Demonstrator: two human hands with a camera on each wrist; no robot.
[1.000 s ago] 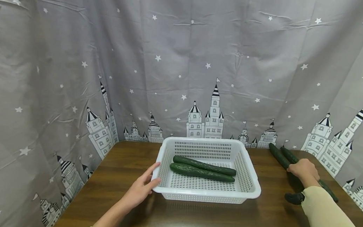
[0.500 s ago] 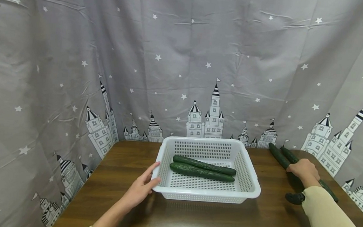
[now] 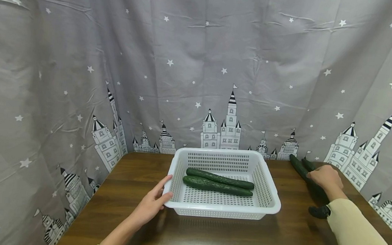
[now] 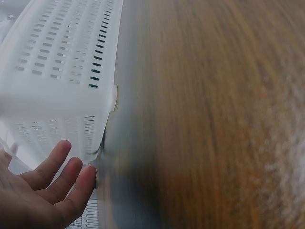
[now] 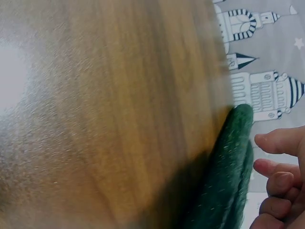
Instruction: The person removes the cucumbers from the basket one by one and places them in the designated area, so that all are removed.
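Note:
At the left end of a white plastic basket (image 3: 224,208), my left hand (image 3: 151,203) touches the rim. In the left wrist view three of its fingers (image 4: 59,167) extend loosely beside the wall. Two dark green cucumbers (image 3: 219,181) lie side by side inside. My right hand (image 3: 326,179) is over more cucumbers (image 3: 298,167) at the table's back right. In the right wrist view its thumb and index finger are apart with nothing between them, the other fingers loosely curled. Close beside the fingertips lies a cucumber (image 5: 221,176), a second partly hidden behind it.
The brown wooden table (image 3: 138,171) ends at a grey curtain (image 3: 185,80) printed with stars and castles, along the back and sides. A small black object (image 3: 319,212) sits at the right sleeve cuff.
The right-hand cucumber's near end, seen earlier beyond my right wrist, has gone from sight there. My right hand has shifted slightly up and left. The left hand and basket hold still.

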